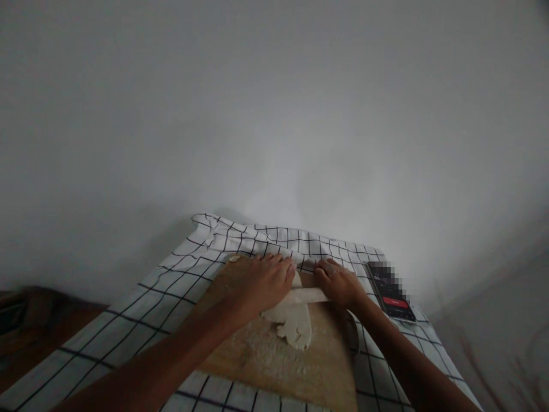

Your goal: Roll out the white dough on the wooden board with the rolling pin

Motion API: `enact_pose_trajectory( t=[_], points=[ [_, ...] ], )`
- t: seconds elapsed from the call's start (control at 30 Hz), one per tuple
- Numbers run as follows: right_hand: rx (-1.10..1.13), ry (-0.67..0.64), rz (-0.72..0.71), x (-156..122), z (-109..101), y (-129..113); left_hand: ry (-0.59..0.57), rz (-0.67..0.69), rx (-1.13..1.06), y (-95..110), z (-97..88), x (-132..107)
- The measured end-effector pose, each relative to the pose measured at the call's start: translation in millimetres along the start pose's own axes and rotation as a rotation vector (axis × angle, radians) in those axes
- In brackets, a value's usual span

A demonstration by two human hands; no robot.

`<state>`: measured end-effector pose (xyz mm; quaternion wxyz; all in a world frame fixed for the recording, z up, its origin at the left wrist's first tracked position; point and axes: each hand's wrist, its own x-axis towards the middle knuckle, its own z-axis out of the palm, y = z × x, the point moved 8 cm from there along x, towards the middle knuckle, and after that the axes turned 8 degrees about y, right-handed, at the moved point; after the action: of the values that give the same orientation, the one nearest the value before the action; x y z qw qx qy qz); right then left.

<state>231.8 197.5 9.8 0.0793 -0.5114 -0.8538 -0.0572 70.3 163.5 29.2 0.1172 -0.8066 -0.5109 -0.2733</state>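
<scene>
On the wooden board [278, 366], which lies on a black-and-white checked cloth [141, 309], a pale sheet of dough [294, 326] sits under a wooden rolling pin [306, 295] set across its far end. The left hand [268, 280] lies palm down on the pin's left part, its grip flat and open with the fingers stretched toward the far edge of the board, pressing rather than clasping. The right hand [338, 284] sits on the pin's right end with its grip curled over the wood, knuckles up. The dough near of the pin is already thin and flattened into a long tongue with a ragged, lobed near edge, so the rolling looks well under way but not finished: the outline is uneven, and the part beneath the hands is hidden. Loose flour [257, 355] dusts the near half of the board, and a small pale scrap [234, 258] rests at its far left corner. Just right of the board, a phone [392, 292] with a lit screen lies on the cloth. A bare pale wall [274, 114] fills the far view.
</scene>
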Motion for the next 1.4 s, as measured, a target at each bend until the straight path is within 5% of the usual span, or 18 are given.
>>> enact_pose_trajectory(
  t=[0.43, 0.73, 1.0, 1.4],
  points=[
    [0.075, 0.356, 0.131, -82, -25, -26, 0.126, 0.023, 0.008, 19, -15.9, -32],
    [-0.060, 0.370, 0.135, -135, -39, -69, 0.095, 0.061, -0.033, 39, -41.9, -69],
    [0.058, 0.190, 0.176, -135, -39, -60, 0.037, 0.067, -0.039, 42, -45.0, -89],
    [0.041, 0.149, 0.180, -105, -15, -29, -0.105, 0.152, -0.025, 26, -9.5, -35]
  ],
)
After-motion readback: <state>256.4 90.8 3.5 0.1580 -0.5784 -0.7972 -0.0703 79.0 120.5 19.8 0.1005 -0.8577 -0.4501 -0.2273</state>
